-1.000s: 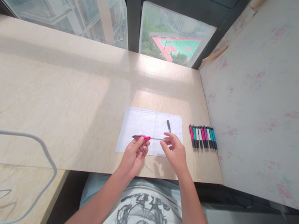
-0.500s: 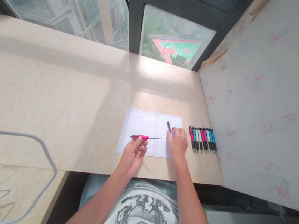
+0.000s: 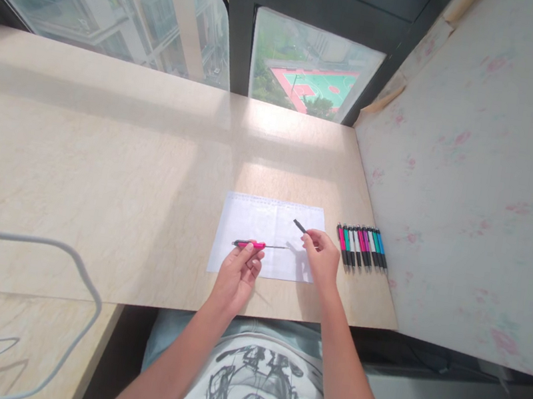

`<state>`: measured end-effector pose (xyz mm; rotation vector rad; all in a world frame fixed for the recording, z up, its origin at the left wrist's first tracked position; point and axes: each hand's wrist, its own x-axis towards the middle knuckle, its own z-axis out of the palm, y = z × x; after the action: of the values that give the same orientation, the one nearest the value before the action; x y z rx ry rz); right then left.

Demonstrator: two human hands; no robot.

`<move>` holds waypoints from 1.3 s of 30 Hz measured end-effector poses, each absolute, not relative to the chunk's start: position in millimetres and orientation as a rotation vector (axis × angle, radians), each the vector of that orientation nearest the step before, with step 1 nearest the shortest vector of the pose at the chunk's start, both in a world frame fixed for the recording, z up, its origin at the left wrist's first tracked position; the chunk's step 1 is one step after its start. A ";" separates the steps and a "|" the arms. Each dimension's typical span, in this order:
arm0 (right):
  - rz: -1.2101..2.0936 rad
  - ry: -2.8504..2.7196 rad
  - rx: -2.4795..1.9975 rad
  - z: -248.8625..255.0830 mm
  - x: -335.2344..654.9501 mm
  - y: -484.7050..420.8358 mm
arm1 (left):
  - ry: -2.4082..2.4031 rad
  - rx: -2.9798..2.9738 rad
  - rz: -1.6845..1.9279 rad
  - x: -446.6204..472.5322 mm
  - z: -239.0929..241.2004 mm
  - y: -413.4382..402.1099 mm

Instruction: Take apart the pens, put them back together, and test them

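Between the thumb and fingers of my left hand (image 3: 237, 272) is a pink pen barrel (image 3: 256, 246) with a black end, held level over the paper. A thin refill (image 3: 276, 247) sticks out of its right end. My right hand (image 3: 322, 257) pinches a black pen grip section (image 3: 299, 226) by its lower end, tilted up to the left and raised off the paper. Under both hands lies a white sheet of paper (image 3: 254, 214). The grip section and the refill tip are apart.
Several pens (image 3: 361, 247) with coloured barrels lie side by side right of the paper, near the flowered wall (image 3: 490, 194). A grey cable (image 3: 52, 242) loops across the left. Windows (image 3: 313, 65) stand behind the table (image 3: 100, 166).
My right hand has lifted the black grip section from the paper and turned it so it leans further left. My left hand with the pink barrel is nearly unmoved.
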<state>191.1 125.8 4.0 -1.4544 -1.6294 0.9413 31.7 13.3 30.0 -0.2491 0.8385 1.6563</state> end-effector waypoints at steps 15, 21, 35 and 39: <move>1.431 -1.285 -1.292 27.8 216.1 100.0 | 0.891 -0.199 1.686 27.1 26.6 14.8; 1.476 -1.284 -1.248 30.4 216.3 94.7 | 0.897 -0.184 1.684 26.9 27.5 13.6; 1.377 -1.380 -1.257 49.8 219.5 90.9 | 0.924 -0.163 1.677 27.1 26.2 12.6; 1.369 -1.385 -1.265 53.4 220.2 90.5 | 0.928 -0.152 1.677 27.4 25.4 12.2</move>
<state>220.2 90.5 53.4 -1.2654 -1.3852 1.3692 27.4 12.2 25.4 -0.1523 0.9281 1.6768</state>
